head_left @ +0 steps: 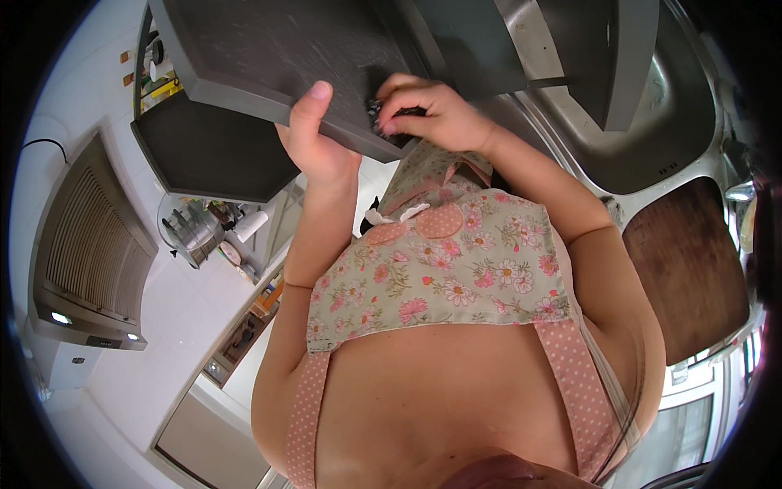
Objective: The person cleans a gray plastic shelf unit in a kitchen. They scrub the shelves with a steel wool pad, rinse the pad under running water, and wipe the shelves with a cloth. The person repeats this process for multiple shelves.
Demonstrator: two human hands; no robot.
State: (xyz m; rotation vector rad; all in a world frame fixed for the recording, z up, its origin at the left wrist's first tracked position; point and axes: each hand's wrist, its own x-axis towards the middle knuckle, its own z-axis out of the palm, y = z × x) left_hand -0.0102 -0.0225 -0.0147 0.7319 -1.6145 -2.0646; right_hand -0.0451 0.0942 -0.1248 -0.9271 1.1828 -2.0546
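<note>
My left hand (319,137) grips the near edge of a dark grey framed panel (275,49), which looks like a cabinet door; the thumb lies over its raised rim and the fingers are hidden behind. My right hand (431,116) is at the panel's near right corner, its fingers bent around a dark scouring pad (408,112) that is mostly covered by the hand. Whitish specks or suds show by the fingertips. Pale streaks mark the panel's inner face. Below me hangs a floral apron (440,263) with pink dotted straps.
A steel sink (647,140) lies at the right, with another dark grey panel (602,61) over it. Beside the sink is a dark wooden board (687,269). At the left are an open dark door (214,147), a range hood (91,244) and a utensil rack (190,223).
</note>
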